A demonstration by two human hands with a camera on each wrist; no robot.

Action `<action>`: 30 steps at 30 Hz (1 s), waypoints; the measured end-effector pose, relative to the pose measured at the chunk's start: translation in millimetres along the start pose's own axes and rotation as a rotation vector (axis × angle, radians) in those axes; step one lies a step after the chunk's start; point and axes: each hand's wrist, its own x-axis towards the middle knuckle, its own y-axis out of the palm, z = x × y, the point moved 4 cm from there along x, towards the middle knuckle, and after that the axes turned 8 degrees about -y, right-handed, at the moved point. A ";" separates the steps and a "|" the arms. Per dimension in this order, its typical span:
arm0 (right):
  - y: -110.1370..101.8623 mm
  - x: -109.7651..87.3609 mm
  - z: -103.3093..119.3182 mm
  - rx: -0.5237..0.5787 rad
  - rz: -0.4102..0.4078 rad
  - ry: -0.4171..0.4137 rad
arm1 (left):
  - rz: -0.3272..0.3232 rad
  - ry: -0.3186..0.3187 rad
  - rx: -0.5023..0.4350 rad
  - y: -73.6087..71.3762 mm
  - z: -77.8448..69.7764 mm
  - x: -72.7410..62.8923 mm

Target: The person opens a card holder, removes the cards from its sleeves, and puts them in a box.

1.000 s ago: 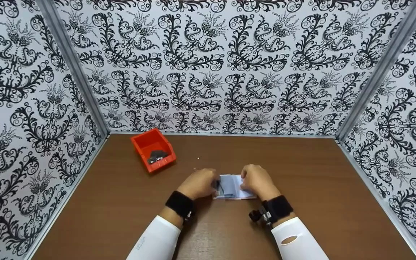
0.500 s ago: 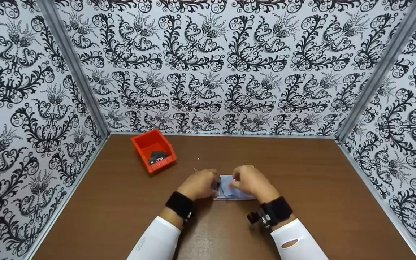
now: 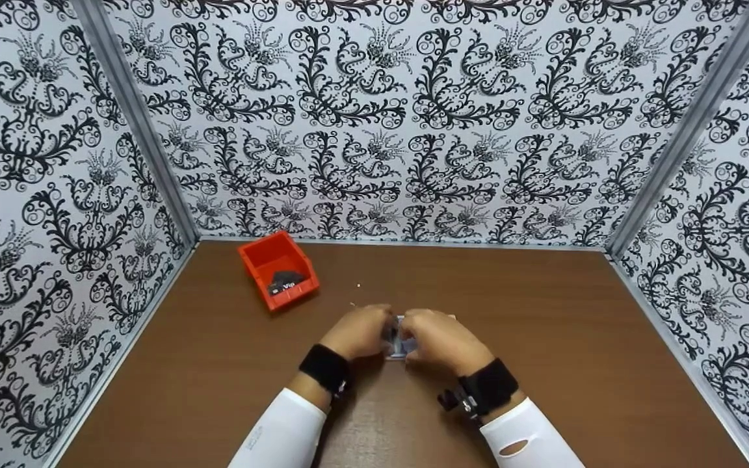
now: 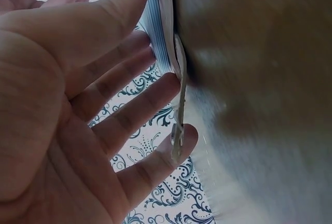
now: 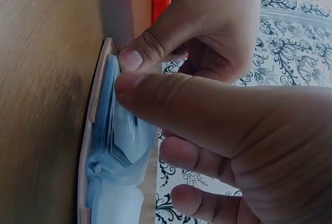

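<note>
An open card holder (image 3: 396, 351) with a stack of clear plastic sleeves (image 5: 106, 110) lies on the table between the two hands. Its thin cover (image 5: 84, 172) shows under the sleeves in the right wrist view, along with a small round stud (image 5: 96, 168) near the fold. The left hand (image 3: 360, 331) grips the left end, thumb over the sleeves and fingertips along the cover's edge. Over the sleeves, the right hand (image 3: 441, 338) pinches near the left thumb, its thumb (image 5: 155, 97) on the top sleeve. In the head view the hands hide most of the holder.
At the back left stands a red bin (image 3: 291, 298) with dark cards (image 3: 287, 279) inside, one lettered "Vip". Small white specks (image 3: 358, 285) lie on the brown table (image 3: 511, 286). Patterned walls (image 3: 374, 117) enclose the back and sides.
The right hand has moved left across the card holder, from its right side to beside the left hand, turning a sleeve over. The left hand has stayed in place.
</note>
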 end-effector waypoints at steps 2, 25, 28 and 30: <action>0.2 0.3 0.8 -0.018 -0.009 -0.009 | -0.007 0.007 0.001 0.5 0.0 0.6; -27.1 -3.9 -1.7 0.008 -0.050 0.215 | 0.020 -0.005 -0.081 -1.2 1.9 -0.4; -33.5 -5.9 -3.6 -0.042 -0.085 0.275 | 0.015 -0.001 -0.076 -2.1 0.8 -0.4; -35.8 -7.6 -5.6 -0.062 -0.097 0.311 | 0.019 -0.002 -0.064 -1.9 0.5 -0.2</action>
